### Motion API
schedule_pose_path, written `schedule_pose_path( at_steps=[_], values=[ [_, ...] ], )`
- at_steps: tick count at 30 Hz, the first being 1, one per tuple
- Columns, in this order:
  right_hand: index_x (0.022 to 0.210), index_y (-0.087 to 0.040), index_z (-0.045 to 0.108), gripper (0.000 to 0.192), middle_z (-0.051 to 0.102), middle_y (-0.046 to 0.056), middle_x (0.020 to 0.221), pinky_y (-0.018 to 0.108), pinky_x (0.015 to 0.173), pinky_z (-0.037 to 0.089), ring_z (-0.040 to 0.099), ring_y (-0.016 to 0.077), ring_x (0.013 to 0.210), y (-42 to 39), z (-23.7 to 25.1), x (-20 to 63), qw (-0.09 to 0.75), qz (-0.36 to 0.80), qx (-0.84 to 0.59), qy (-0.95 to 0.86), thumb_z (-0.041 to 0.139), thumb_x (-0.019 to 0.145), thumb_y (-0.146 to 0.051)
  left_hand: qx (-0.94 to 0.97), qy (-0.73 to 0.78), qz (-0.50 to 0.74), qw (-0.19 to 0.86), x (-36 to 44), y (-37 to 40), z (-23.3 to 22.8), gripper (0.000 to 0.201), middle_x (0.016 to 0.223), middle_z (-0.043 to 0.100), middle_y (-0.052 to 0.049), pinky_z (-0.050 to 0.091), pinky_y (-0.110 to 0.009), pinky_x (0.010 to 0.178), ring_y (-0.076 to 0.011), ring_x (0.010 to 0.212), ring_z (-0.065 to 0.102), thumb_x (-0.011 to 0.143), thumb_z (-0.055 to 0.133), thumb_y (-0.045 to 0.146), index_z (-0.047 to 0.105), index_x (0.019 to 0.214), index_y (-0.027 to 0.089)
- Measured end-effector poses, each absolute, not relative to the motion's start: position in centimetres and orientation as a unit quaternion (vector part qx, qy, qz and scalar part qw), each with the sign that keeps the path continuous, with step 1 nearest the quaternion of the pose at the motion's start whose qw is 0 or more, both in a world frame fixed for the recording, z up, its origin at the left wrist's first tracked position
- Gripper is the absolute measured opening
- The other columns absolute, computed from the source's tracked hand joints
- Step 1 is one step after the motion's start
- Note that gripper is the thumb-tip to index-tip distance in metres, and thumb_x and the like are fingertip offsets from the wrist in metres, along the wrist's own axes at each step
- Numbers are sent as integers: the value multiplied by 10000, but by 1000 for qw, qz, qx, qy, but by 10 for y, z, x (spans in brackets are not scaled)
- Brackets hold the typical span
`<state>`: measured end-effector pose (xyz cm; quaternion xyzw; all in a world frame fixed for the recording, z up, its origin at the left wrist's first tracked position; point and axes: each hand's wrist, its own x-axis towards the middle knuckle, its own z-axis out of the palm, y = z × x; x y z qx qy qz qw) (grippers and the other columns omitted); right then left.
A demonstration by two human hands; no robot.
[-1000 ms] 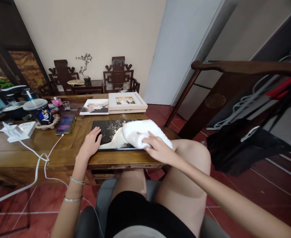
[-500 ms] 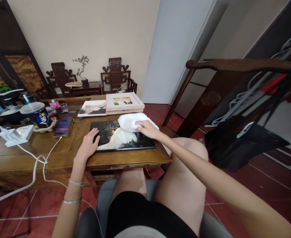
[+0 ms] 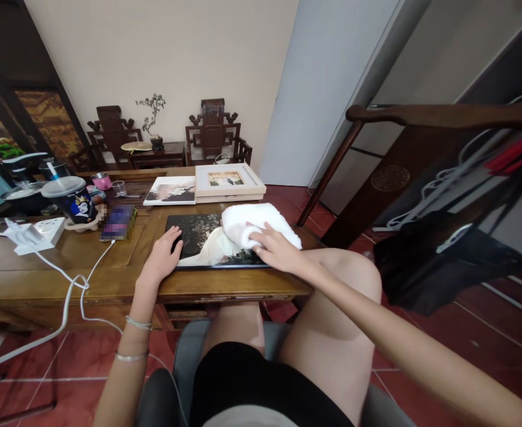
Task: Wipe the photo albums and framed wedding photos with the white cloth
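A dark photo panel (image 3: 199, 236) with a pale dress in its picture lies flat near the front edge of the wooden table (image 3: 225, 286). Over its left end rests my left hand (image 3: 165, 254), fingers stretched out along the edge and holding nothing. On the panel's right part my right hand (image 3: 279, 246) grips a white fluffy cloth (image 3: 261, 219), pressing it against the surface. The cloth hides the panel's upper right area. Where the right fingers sink into the cloth, their tips are partly hidden.
Behind the panel lie a white-edged photo print (image 3: 169, 191) and a light wooden picture frame (image 3: 229, 181). To the left are a phone (image 3: 117, 223) on a white cable, a lidded cup (image 3: 78, 201) and a power strip (image 3: 43, 234). A wooden chair (image 3: 376, 172) stands at right.
My right hand and the cloth have moved a little right and toward me across the panel. My left hand stays on the panel's left end. The whole view has shifted slightly.
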<state>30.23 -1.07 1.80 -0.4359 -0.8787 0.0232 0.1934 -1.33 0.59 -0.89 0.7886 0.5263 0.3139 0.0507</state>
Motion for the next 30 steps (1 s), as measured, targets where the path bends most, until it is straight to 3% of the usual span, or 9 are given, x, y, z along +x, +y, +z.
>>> schedule_pose_path(
  at_steps=[3, 7, 11, 16, 23, 30],
  values=[
    [830, -211, 580, 213, 689, 136, 1160, 491, 1078, 300, 511, 305, 1278, -54, 24, 311, 180, 42, -403, -896, 393, 813, -110, 787, 528, 314, 51, -13, 6, -10, 438, 1414, 553, -178, 344, -460, 1175, -267, 1363, 481, 937, 418, 296, 623, 1253, 74],
    [767, -225, 537, 194, 697, 99, 902, 466, 998, 365, 612, 293, 1059, -70, 32, 319, 166, 72, -409, -894, 378, 804, -121, 790, 527, 308, 54, -13, 5, -10, 446, 1420, 547, -181, 334, -458, 1181, -268, 1375, 464, 938, 409, 299, 617, 1261, 71],
    [661, -230, 439, 130, 565, 21, 636, 379, 828, 412, 567, 227, 708, -29, 34, 317, 175, 110, -432, -878, 401, 779, -190, 789, 527, 313, 52, -14, 6, -10, 436, 1418, 553, -173, 347, -465, 1174, -274, 1364, 478, 932, 419, 302, 623, 1253, 87],
    [675, -215, 498, 105, 593, 31, 672, 296, 706, 362, 526, 210, 707, 48, 31, 305, 239, 111, -477, -838, 417, 740, -202, 790, 522, 319, 47, -15, 7, -10, 426, 1406, 568, -159, 358, -470, 1167, -270, 1349, 497, 933, 426, 318, 630, 1242, 106],
    [773, -196, 618, 197, 698, 79, 831, 292, 764, 369, 578, 246, 830, 79, 24, 293, 252, 59, -522, -813, 423, 802, -203, 788, 523, 321, 50, -15, 6, -9, 428, 1404, 570, -155, 363, -466, 1165, -261, 1357, 489, 935, 420, 317, 632, 1243, 108],
    [690, -234, 527, 173, 597, 17, 629, 431, 987, 357, 558, 230, 675, -6, 18, 301, 228, 65, -482, -844, 408, 803, -177, 788, 524, 319, 59, -13, 5, -9, 415, 1409, 571, -136, 349, -466, 1175, -255, 1368, 475, 933, 428, 303, 626, 1254, 129]
  ],
)
